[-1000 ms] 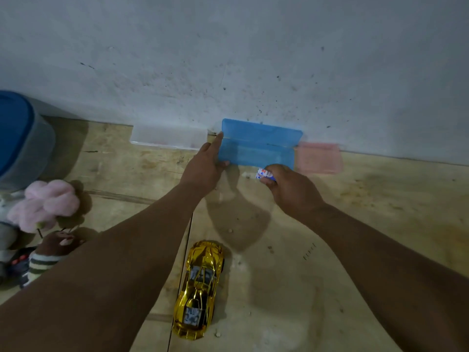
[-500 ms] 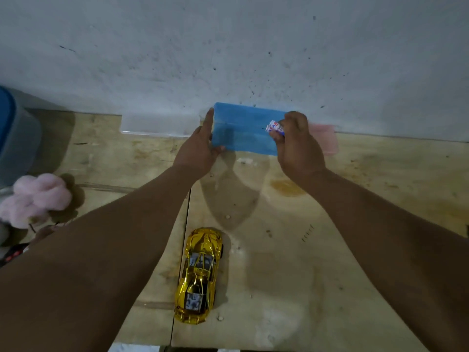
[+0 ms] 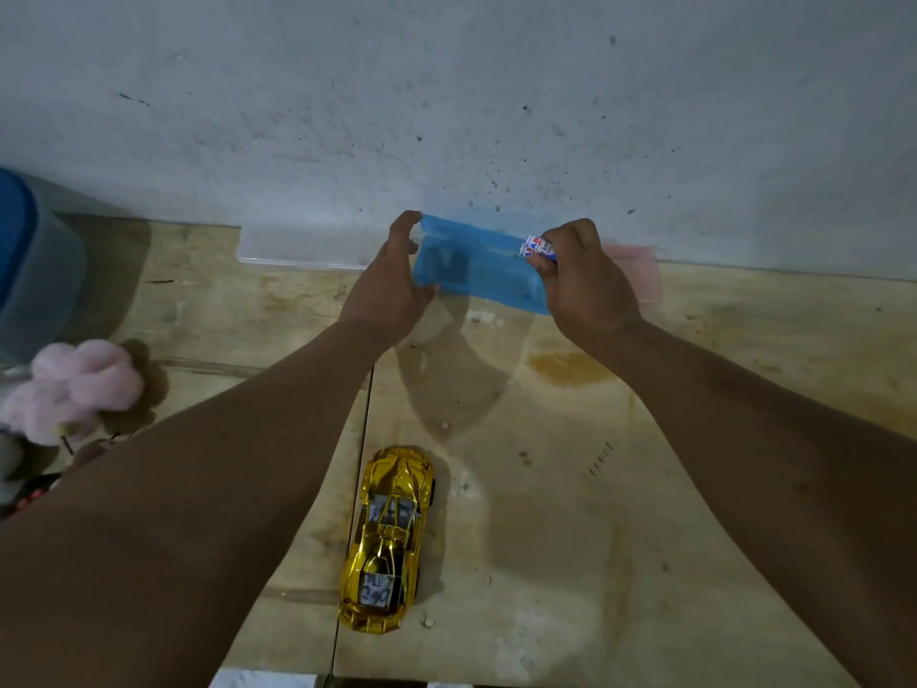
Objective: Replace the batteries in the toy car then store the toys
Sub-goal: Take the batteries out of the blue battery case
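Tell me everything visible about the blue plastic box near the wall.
The translucent blue plastic box is a long, flat rectangle with a seam along its length. It sits against the white wall on the wooden surface. The left hand grips its left end; the right hand, pinching a small battery, covers its right end.

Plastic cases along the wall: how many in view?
3. Clear case on the left, blue case in the middle held by both hands, pink case on the right, partly hidden behind the right hand.
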